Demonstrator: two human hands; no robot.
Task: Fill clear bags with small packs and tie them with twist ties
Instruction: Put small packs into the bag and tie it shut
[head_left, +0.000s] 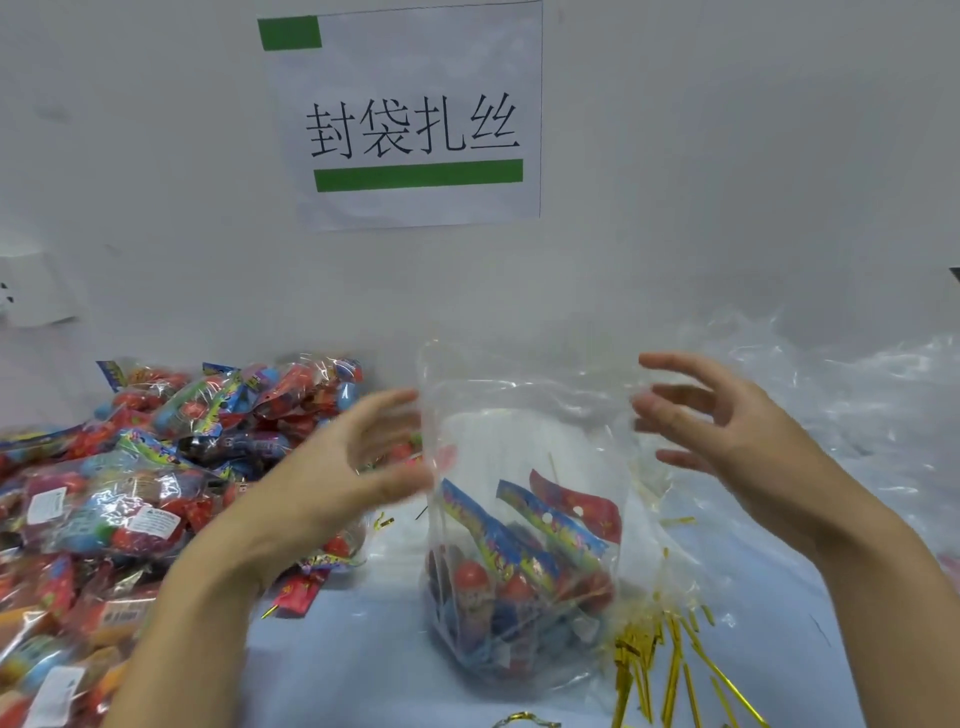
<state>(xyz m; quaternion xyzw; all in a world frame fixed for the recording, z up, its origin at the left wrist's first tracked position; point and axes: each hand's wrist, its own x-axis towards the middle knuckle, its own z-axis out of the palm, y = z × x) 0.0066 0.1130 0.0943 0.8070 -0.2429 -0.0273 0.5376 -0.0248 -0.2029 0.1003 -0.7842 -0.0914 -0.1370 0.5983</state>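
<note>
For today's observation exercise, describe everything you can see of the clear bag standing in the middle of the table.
The clear bag is thin, glossy, crinkled plastic, standing upright on the pale blue table, its top open and untied. Its lower part holds small packs in red and blue with printed header cards; the upper part is empty. The left hand and right hand, fingers spread, flank its sides; whether they touch it is blurred. Gold twist ties lie by its base.

Glossy clear plastic bag (524, 415)
</note>
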